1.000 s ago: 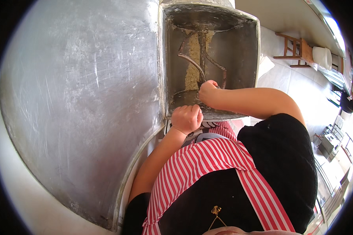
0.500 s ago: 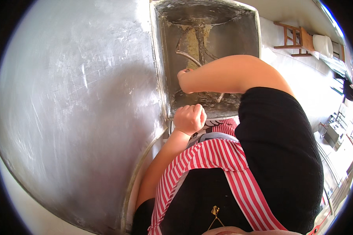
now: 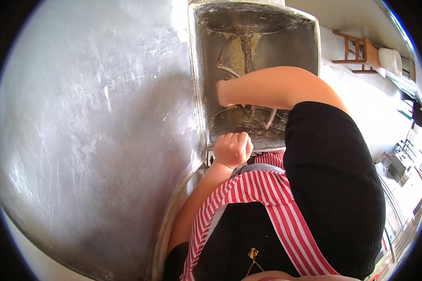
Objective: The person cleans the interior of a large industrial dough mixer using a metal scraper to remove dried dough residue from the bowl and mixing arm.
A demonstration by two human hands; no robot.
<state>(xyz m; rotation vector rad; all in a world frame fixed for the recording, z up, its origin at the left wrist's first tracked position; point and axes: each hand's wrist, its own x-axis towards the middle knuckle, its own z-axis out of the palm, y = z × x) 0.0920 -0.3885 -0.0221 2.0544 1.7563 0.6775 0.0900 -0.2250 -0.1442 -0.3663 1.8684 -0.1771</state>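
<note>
A deep metal mixing trough (image 3: 276, 47), pale crust along its walls, holds a shaft with bent metal mixing bars (image 3: 226, 69). My right hand (image 3: 224, 93) reaches down into the trough, close to its left wall and beside the bars. Its fingers look curled, though the wrist and forearm hide most of them, along with anything in them. At the trough's near rim, my left hand (image 3: 233, 149) is closed in a fist, knuckles up. Whether it grips the rim or something else is hidden beneath it.
A broad scratched metal table (image 3: 94, 154) fills the left side, its edge against the trough. To the far right stand a wooden chair (image 3: 370, 51) and a white bucket (image 3: 390, 62). Grey boxy equipment (image 3: 401, 166) sits on a counter at the right.
The trough and table have shifted slightly right and down in view. My right hand has moved a little nearer the trough's left wall; my left fist stays by the near rim.
</note>
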